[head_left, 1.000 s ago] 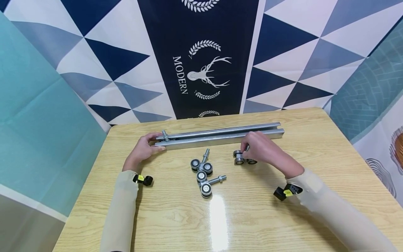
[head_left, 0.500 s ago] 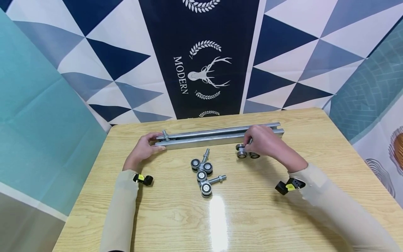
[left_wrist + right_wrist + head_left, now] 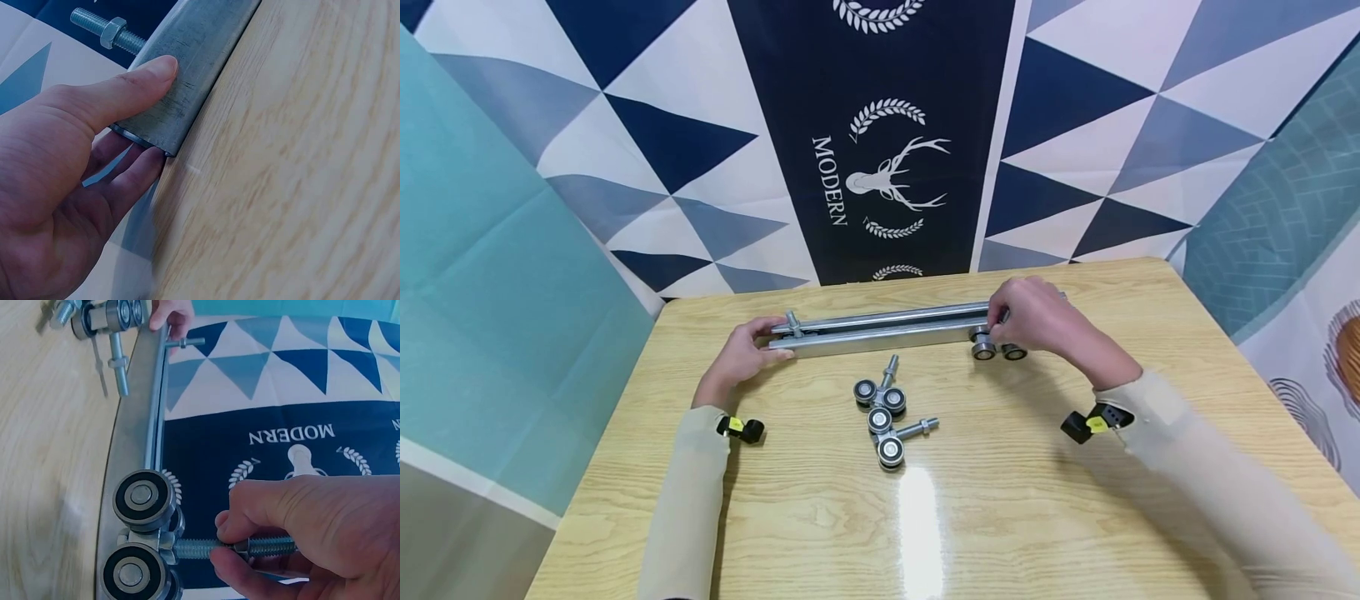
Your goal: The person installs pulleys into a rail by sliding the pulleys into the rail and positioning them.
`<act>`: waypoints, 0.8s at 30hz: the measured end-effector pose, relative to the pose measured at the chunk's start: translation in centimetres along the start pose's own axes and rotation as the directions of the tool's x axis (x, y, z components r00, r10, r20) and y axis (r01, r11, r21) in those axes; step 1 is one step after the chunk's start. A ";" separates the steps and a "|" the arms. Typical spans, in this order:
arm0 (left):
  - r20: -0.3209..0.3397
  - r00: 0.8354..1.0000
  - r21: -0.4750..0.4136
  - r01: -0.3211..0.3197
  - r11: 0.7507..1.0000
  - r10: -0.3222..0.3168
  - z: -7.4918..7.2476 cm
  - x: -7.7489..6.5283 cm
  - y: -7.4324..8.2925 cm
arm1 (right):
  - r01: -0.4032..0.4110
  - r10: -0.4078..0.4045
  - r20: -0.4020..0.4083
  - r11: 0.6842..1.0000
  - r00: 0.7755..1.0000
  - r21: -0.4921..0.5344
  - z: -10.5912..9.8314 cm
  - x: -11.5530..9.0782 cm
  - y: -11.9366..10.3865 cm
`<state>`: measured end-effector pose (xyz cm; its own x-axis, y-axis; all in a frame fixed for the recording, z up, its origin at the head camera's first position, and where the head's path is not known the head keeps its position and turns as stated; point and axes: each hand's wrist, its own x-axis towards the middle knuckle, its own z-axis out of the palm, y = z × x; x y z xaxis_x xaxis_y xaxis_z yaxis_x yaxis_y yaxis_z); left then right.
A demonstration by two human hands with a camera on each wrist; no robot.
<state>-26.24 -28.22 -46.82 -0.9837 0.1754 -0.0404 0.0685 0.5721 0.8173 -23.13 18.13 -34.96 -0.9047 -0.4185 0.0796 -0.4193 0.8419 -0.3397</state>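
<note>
Roller trolley [image 3: 983, 351], four small wheels beneath a threaded bolt, hangs at about two o'clock if I treat the table [image 3: 775, 517] as a dial with twelve at the wall and the person at six. The right hand [image 3: 1033, 312] pinches its bolt between thumb and fingers, narrow and firm, with the wheels pointing down. It is at the near side of the metal rail [image 3: 880, 340], close to its two o'clock end (whether wheel and metal touch, I can't tell from where I stand).

That rail lies across twelve o'clock, its slot facing up. At ten o'clock the left hand [image 3: 745, 348] holds its end, thumb against the near wall and fingers around the end. Just beside those fingers, an upright bolt [image 3: 793, 322] with a nut sticks up from the slot.

Around the dial's centre lie two more trolleys, just beside each other. The farther trolley [image 3: 893, 400] aims its bolt toward one o'clock; the nearer trolley [image 3: 891, 451] aims its own a little short of three. Beyond twelve hangs a patterned cloth [image 3: 880, 179] with a white stag's head.
</note>
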 end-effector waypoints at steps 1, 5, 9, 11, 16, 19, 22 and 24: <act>0.001 1.000 0.000 -0.001 1.000 0.001 0.0 0.0 0.0 | -0.010 0.010 -0.003 1.000 1.000 0.000 -0.1 0.1 0.2; 0.004 1.000 -0.003 -0.007 1.000 0.007 -0.1 0.0 -0.1 | -0.032 0.032 -0.018 0.999 0.999 -0.005 -0.6 0.3 0.9; 0.009 1.000 -0.035 -0.012 0.999 0.013 -0.1 -0.1 -0.2 | -0.046 0.046 -0.018 0.999 0.999 -0.014 -1.0 0.6 1.4; 0.012 1.000 -0.059 -0.016 0.998 0.017 -0.1 -0.2 -0.2 | -0.046 0.046 -0.019 0.999 0.999 -0.024 -1.2 0.6 1.8; 0.012 1.000 -0.087 -0.018 0.996 0.020 -0.1 -0.2 -0.2 | -0.046 0.045 -0.028 0.998 0.999 -0.034 -1.7 0.7 2.6; 0.012 1.000 -0.080 -0.018 0.997 0.019 0.0 -0.2 -0.2 | -0.049 0.048 -0.031 0.998 0.998 -0.032 -2.1 0.8 3.3; 0.014 1.000 -0.074 -0.014 0.997 0.015 0.0 -0.2 -0.1 | -0.049 0.048 -0.033 0.998 0.998 -0.042 -2.5 0.8 4.0; 0.014 1.000 -0.068 -0.010 0.998 0.011 0.0 -0.2 0.0 | -0.051 0.049 -0.033 0.997 0.998 -0.052 -2.8 0.8 4.5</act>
<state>-26.04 -28.21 -46.80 -0.9804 0.1933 -0.0392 0.0672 0.5143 0.8550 -25.95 22.57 -33.79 -0.9263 -0.3650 0.0934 -0.3760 0.8788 -0.2938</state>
